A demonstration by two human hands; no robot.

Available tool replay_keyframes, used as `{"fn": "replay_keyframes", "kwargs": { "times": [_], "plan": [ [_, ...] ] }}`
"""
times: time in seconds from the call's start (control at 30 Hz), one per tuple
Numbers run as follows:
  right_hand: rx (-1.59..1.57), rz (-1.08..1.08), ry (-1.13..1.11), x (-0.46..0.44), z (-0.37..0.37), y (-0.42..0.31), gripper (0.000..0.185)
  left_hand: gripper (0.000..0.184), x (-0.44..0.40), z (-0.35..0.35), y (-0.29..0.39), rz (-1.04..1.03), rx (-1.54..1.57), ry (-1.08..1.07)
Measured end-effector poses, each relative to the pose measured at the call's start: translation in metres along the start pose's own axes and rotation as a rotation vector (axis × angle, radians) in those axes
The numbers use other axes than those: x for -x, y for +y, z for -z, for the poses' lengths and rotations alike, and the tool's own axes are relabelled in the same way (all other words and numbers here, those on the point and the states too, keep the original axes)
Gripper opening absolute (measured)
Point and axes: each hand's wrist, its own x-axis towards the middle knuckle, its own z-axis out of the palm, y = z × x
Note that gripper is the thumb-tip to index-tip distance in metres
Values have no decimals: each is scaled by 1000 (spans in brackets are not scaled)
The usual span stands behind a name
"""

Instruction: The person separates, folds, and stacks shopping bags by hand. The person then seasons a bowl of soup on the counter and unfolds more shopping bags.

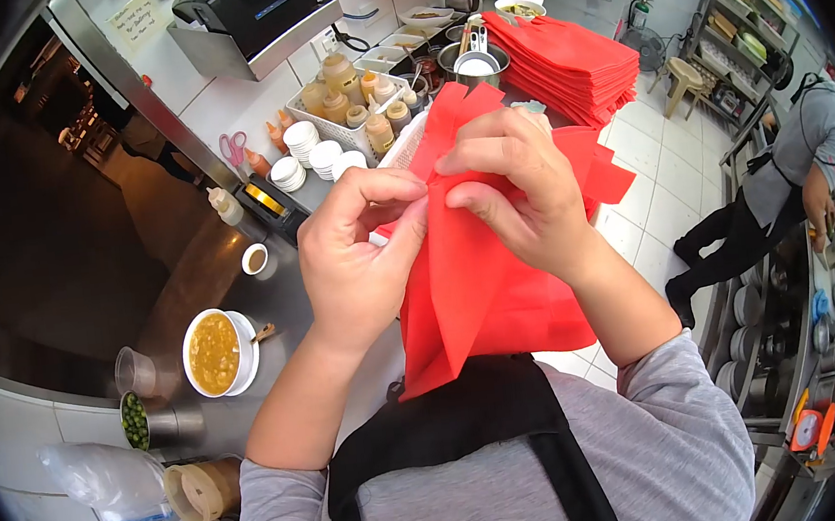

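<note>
A red fabric bag (479, 275) hangs upright in front of my chest, its folded top edge raised between my two hands. My left hand (367, 255) pinches the near-left side of that edge between thumb and fingertips. On the other side, my right hand (521, 185) has its thumb and bent fingers closed on the same edge. The bag's lower part reaches down to my black apron (451, 403). Behind my right hand lies a tall stack of folded red bags (570, 65).
Sauce bottles (339, 72) stand in a white basket, beside stacked small white dishes (300, 141). On the steel counter at left are a soup bowl (215, 353), a sauce cup (255, 259) and a tape dispenser (271, 202). A person (781, 175) stands at the right.
</note>
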Motion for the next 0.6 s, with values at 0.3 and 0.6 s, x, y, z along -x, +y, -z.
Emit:
{"fn": "replay_keyframes", "kwargs": {
  "times": [0.3, 0.6],
  "plan": [
    [-6, -37, 128, 4, 4, 1, 28, 12, -5, -13, 4, 30, 57, 11],
    [95, 0, 100, 4, 2, -3, 32, 11, -2, -15, 6, 79, 189, -4]
  ]
}}
